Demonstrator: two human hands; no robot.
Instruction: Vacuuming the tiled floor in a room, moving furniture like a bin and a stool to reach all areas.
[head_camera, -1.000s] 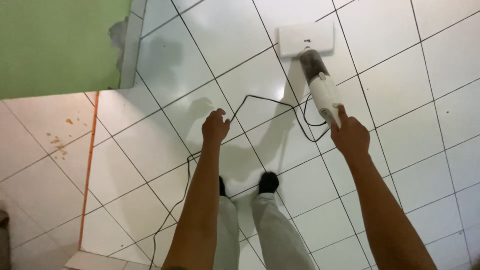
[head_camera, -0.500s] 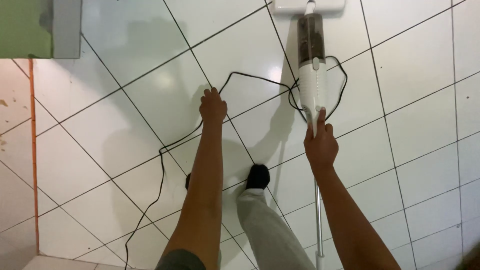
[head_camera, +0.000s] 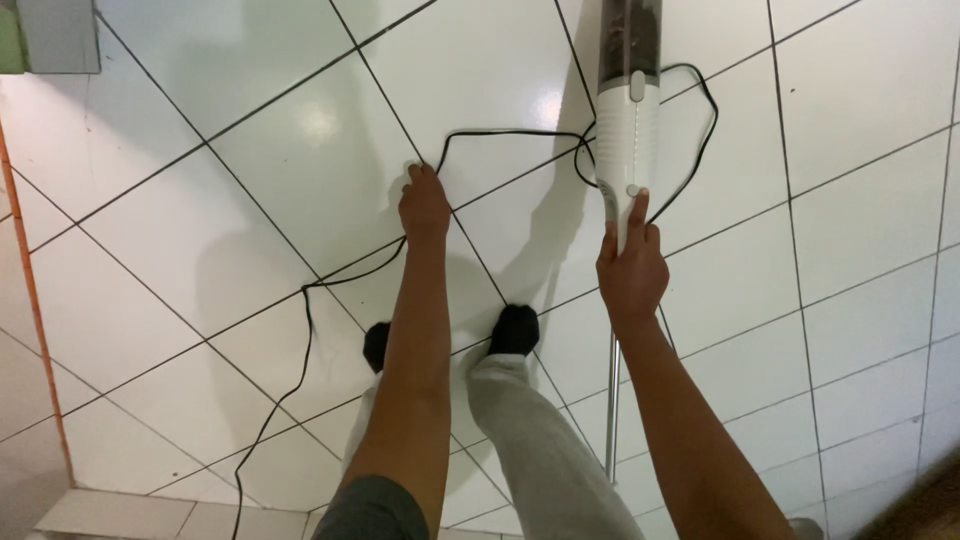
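Vacuum cleaner gripped by right hand, left hand holding cord.

Left hand: arm stretched forward, fingers closed in a loose fist.
Right hand: arm extended, fingers gripping, forefinger pointing up.

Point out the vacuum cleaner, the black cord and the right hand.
vacuum cleaner (head_camera: 627, 120), head view, white body
black cord (head_camera: 500, 131), head view, stretch lying on the tiles
right hand (head_camera: 632, 270), head view, back of hand
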